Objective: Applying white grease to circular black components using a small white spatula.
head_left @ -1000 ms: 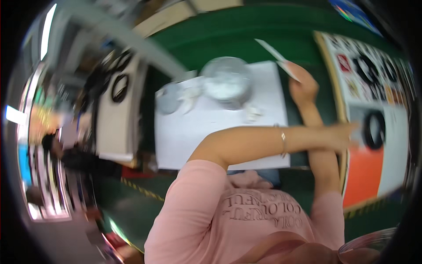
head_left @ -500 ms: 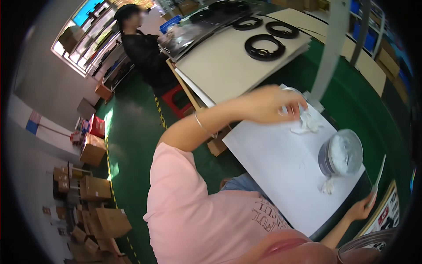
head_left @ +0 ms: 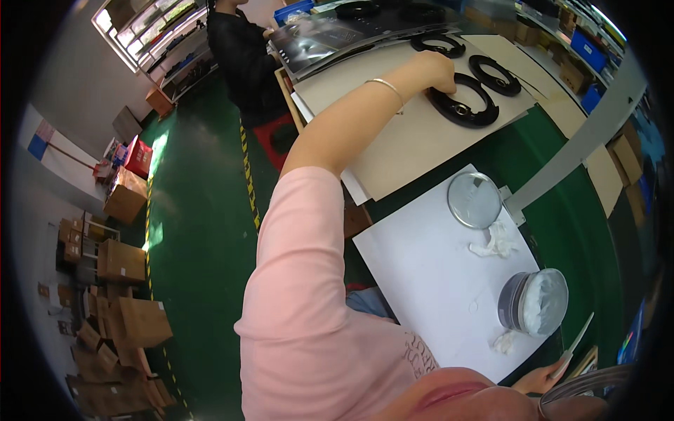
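Reaching far across the bench, the left hand (head_left: pixel 437 70) lies palm-down on a black ring (head_left: pixel 465 105), fingers curled over its far-left edge. That ring sits on a beige board (head_left: pixel 393 140); two more black rings (head_left: pixel 496 74) lie just beyond it. Near right, the right hand (head_left: pixel 544 379) is closed around a thin flat blade (head_left: pixel 577 338), tip pointing up. Between the hands, a white sheet (head_left: pixel 428 274) carries a tub of white paste (head_left: pixel 533 303), its round lid (head_left: pixel 474 200) and a crumpled wipe (head_left: pixel 497 242). Another person in black (head_left: pixel 242 49) stands far left.
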A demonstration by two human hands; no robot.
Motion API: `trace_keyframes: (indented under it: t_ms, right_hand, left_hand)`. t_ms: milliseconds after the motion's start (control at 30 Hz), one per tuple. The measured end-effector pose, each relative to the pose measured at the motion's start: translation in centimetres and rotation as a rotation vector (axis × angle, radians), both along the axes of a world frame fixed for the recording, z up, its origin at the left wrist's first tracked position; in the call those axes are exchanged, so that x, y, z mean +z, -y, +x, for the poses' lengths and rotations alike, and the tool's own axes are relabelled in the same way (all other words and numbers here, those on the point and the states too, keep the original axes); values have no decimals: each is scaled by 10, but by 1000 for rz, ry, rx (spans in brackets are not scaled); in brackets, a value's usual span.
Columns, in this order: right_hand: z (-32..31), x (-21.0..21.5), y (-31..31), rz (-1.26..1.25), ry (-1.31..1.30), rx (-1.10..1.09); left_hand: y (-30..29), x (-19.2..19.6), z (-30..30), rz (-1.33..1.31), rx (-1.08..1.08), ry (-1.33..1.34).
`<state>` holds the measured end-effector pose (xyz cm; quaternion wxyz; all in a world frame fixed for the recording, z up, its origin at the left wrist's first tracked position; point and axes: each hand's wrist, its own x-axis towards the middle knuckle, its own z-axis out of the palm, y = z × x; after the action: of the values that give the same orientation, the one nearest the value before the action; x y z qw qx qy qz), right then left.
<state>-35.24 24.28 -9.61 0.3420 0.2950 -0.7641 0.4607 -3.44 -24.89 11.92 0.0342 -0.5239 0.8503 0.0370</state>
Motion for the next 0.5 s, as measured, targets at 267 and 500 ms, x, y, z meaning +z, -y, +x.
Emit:
trace_keyframes:
  t_ms: [267,500]
  right_hand:
    - [-2,1,-3,-23,-8,4]
    - [-11,-1,-7,42,-21,6]
  left_hand:
    - [-4,2,36,574,12,-815]
    - [-158,-20,50,1015,-260,-1285]
